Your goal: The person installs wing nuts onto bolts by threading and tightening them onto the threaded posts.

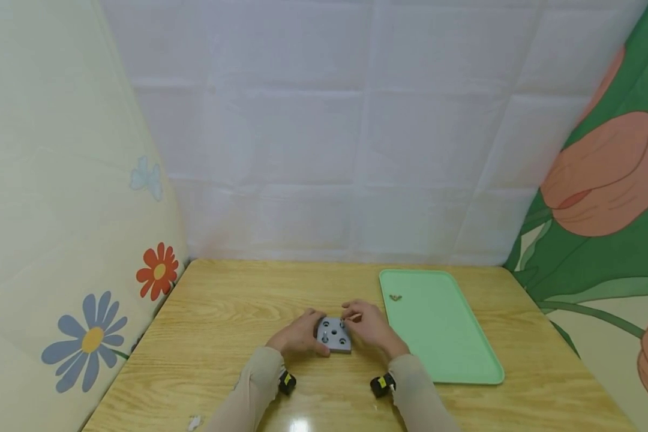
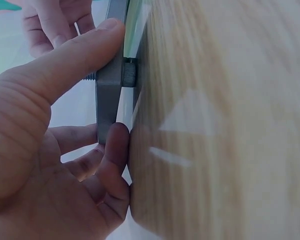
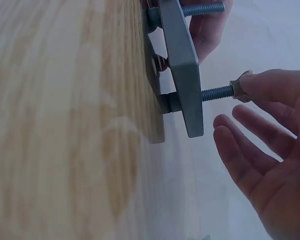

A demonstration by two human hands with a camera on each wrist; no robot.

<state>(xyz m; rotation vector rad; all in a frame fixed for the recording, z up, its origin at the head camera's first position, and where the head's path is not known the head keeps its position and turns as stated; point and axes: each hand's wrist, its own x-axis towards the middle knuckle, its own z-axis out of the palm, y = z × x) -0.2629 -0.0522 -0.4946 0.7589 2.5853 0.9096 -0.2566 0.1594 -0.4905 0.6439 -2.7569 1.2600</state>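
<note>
My left hand (image 1: 301,334) grips the left edge of a grey metal plate (image 1: 333,346) with several holes, thumb on its top face. In the left wrist view a bolt head (image 2: 129,72) sits under the plate, between it and the table. Two threaded bolts stand up through the plate: a near bolt (image 3: 216,94) and a farther bolt (image 3: 205,9) in the right wrist view. My right hand (image 1: 371,327) pinches a small brass-coloured nut (image 3: 237,89), seemingly a wing nut, at the near bolt's tip. Its other fingers are loosely bent.
A light green tray (image 1: 437,324) lies right of the plate, with a few small brass-coloured wing nuts (image 1: 395,297) near its left edge. A small whitish scrap (image 1: 194,422) lies at the front left of the wooden table (image 1: 237,300). Cloth hangs behind and at both sides.
</note>
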